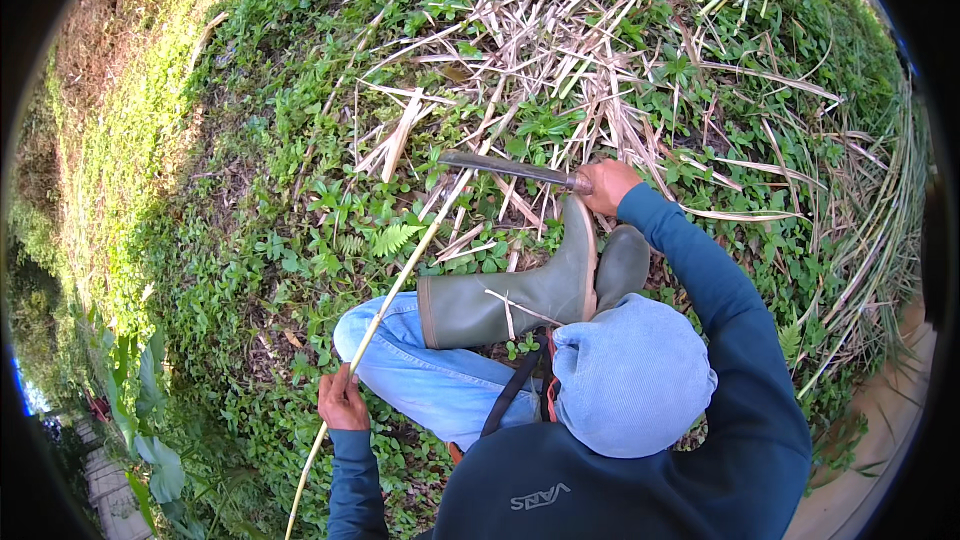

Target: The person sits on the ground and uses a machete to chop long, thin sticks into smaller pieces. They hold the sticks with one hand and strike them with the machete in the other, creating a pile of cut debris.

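Note:
My left hand (343, 402) is closed around a long, thin, pale yellow-green stalk (405, 275) beside my bent left knee. The stalk slants from the lower edge, over the denim of that knee, up toward the middle of the view. Farther forward, my right hand (605, 187) grips the handle of a long-bladed knife (505, 166), just past the toe of a boot. Its blade points left and appears to cross the stalk near its far part. Whether blade and stalk touch, I cannot tell. Most of the handle is hidden by my fingers.
My olive rubber boots (490, 305) and raised right knee (637, 375) lie between my hands. Dry strips and stalks (590, 60) are heaped ahead on low green plants (270, 210). Long cut grass or stalks (885, 240) lie at right, near a pale curved edge (870, 440).

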Motion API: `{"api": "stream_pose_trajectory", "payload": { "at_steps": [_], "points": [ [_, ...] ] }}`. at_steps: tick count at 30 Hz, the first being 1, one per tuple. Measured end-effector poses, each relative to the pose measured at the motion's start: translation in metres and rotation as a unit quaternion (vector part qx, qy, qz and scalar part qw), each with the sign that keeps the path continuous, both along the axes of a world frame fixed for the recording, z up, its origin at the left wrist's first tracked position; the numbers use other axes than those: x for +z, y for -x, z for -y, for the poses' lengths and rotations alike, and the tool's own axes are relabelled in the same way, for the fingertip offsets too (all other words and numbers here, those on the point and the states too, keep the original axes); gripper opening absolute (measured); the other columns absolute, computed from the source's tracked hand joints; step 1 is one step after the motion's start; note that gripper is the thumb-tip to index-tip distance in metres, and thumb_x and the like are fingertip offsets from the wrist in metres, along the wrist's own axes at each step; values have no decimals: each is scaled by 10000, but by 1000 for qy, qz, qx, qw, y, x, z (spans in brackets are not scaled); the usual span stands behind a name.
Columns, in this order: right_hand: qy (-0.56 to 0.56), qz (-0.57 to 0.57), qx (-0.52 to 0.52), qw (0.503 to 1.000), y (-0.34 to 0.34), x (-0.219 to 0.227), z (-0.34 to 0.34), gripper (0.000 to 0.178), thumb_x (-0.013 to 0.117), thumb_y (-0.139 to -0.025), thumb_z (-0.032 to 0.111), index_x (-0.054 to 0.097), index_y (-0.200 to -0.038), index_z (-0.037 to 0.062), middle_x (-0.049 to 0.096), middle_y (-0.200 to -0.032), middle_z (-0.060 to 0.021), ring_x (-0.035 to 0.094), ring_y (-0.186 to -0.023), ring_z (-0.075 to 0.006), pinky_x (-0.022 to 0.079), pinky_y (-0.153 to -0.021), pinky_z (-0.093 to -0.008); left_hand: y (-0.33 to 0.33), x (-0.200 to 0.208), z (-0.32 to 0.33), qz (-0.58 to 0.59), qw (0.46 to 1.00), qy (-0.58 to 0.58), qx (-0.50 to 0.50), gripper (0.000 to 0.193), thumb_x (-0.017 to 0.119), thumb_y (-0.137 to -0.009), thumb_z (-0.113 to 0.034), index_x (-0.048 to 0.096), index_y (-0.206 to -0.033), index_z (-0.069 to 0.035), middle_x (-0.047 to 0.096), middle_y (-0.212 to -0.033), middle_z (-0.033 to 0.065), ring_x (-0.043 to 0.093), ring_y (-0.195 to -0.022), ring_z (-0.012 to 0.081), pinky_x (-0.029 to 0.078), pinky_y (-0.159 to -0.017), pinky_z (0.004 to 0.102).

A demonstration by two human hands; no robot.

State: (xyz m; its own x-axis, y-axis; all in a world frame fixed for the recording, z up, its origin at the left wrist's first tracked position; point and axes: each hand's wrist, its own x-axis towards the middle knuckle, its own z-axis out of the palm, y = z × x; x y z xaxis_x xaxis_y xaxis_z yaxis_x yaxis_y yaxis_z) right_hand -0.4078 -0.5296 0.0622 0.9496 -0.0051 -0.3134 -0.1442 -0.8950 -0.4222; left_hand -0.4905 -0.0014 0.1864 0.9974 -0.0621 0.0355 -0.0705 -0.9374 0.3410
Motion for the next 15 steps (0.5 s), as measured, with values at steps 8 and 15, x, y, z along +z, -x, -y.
{"api": "stream_pose_trajectory", "payload": {
  "at_steps": [8, 15],
  "points": [
    [-25, 14, -36, 999, 3, -17, 18, 211, 605, -754, 243, 635, -848, 56, 655, -825, -220, 634, -770, -405, 507, -737, -491, -1, -9, -13, -40, 999, 29, -9, 228, 605, -848, -15, 661, -1069, -3, 561, -709, 155, 534, -613, 259, 433, -595, 361],
    [6, -10, -191, 982, 6, -34, 28, 208, 589, -770, 233, 618, -894, 68, 656, -816, -219, 637, -772, -403, 514, -736, -496, -4, -7, -9, -116, 990, 66, 35, 277, 596, -912, -160, 649, -1083, 50, 687, -899, 177, 649, -770, 202, 502, -697, 319]
  ]
}}
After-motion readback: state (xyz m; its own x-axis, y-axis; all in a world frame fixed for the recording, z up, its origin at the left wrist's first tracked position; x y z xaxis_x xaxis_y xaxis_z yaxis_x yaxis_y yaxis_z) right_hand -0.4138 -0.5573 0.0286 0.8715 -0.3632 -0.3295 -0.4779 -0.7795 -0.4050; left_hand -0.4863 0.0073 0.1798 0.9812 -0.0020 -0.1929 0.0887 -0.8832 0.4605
